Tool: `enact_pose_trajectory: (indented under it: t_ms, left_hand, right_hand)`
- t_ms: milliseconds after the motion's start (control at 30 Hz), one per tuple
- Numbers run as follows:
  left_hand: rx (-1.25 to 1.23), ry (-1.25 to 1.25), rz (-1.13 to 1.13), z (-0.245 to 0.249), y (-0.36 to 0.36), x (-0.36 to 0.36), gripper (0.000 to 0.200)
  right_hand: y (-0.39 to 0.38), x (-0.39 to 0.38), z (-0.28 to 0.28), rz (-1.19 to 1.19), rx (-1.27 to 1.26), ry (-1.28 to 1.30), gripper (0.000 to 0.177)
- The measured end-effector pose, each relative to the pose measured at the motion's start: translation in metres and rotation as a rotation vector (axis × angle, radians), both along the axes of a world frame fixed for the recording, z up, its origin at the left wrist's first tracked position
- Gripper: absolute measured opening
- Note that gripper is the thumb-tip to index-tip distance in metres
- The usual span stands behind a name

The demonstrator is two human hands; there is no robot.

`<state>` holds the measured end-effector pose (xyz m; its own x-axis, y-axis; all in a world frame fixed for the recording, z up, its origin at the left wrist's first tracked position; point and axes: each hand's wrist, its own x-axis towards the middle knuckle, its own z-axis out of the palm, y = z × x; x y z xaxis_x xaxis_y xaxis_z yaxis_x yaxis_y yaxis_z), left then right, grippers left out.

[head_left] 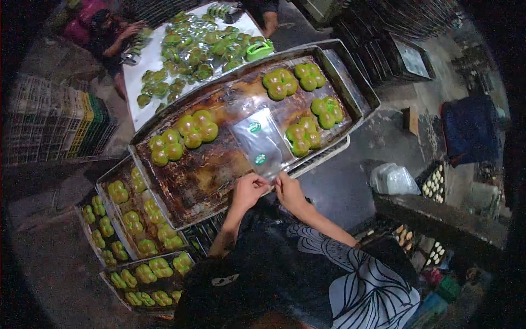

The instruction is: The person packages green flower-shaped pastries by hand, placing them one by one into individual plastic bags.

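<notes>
A clear plastic bag (262,138) with green labels lies on a large browned metal tray (219,159). At its near end, by the tray's front edge, my left hand (251,190) and my right hand (288,192) pinch the plastic, with a small gap between them. Green four-lobed buns stand on the same tray: one (197,129) and another (166,147) left of the bag, and several to its right, such as one (303,136) beside the bag's right edge.
More trays of green buns (147,272) sit at the lower left. Beyond my tray is a white table (134,90) heaped with wrapped green buns, where another person's hand (131,30) works. Stacked crates (49,120) stand left; plastic bags (393,180) lie right.
</notes>
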<state>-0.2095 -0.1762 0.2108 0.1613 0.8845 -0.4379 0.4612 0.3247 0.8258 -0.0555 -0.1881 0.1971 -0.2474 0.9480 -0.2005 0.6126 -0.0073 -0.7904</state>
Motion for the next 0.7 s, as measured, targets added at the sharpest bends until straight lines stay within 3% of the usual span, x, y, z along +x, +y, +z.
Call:
enact_pose_trajectory:
  t_ms: [33,67,100,133,200,233,267,300,333,367,400,433,467,500,567,600,667,700]
  left_hand:
    - [0.105,-0.100,0.080,0.002,0.001,0.006,0.012]
    - [0.212,-0.199,0.161,0.005,0.004,0.013,0.011]
    - [0.233,-0.268,0.340,0.015,0.007,0.023,0.010]
    - [0.231,-0.276,0.335,0.024,0.009,0.032,0.010]
    - [0.461,-0.278,0.237,0.033,0.008,0.047,0.007]
    - [0.472,-0.333,0.260,0.023,0.011,0.051,0.015]
    - [0.170,-0.744,0.525,0.004,0.016,0.058,0.026]
    - [0.074,-0.973,0.737,0.006,0.031,0.059,0.029]
    - [-0.026,-1.202,0.949,0.007,0.046,0.058,0.032]
    - [-0.169,-1.380,0.869,-0.012,0.049,0.042,0.031]
    - [-0.113,-1.460,0.857,0.001,0.060,0.037,0.031]
    - [-0.014,-1.390,0.915,-0.011,0.065,0.031,0.031]
    - [0.075,-1.308,0.976,-0.022,0.065,0.026,0.030]
    - [0.059,-1.109,1.307,-0.018,0.073,0.030,0.029]
    - [0.179,-1.177,1.419,-0.009,0.076,0.020,0.031]
    - [0.282,-1.258,1.489,-0.005,0.070,0.015,0.032]
    - [0.433,-1.301,1.480,0.004,0.056,0.003,0.040]
    - [0.532,-1.398,1.416,0.005,0.049,-0.004,0.052]
  right_hand:
    - [0.002,0.001,-0.008,-0.093,0.156,-0.044,0.024]
    - [0.010,0.001,0.005,-0.107,0.155,-0.053,0.024]
    - [0.023,0.002,0.031,-0.164,-0.313,0.177,0.023]
    - [0.039,0.005,0.044,-0.215,-0.778,0.411,0.025]
    - [0.073,0.020,0.000,-0.435,-0.748,1.143,0.044]
    - [0.087,0.012,0.020,-0.435,-0.576,1.188,0.052]
    - [0.101,-0.004,0.047,-0.425,-0.402,1.234,0.061]
    - [0.103,-0.016,0.054,-0.389,-0.457,1.459,0.068]
    - [0.098,-0.018,0.035,-0.250,-0.662,1.753,0.064]
    - [0.093,-0.022,0.010,-0.231,-0.881,1.695,0.062]
    - [0.096,-0.027,0.012,-0.208,-1.096,1.622,0.060]
    - [0.103,-0.023,0.015,-0.299,-0.828,1.306,0.049]
    - [0.134,-0.010,-0.055,0.060,-0.673,0.897,0.037]
    - [0.173,0.005,-0.024,0.303,-0.545,0.286,0.045]
    - [0.219,-0.008,-0.034,-0.143,0.424,-0.715,0.079]
    - [0.245,-0.001,-0.045,-0.145,0.528,-0.805,0.082]
    - [0.276,0.007,-0.053,-0.135,0.349,-0.516,0.061]
    - [0.266,0.003,-0.051,-0.115,0.342,-0.504,0.061]
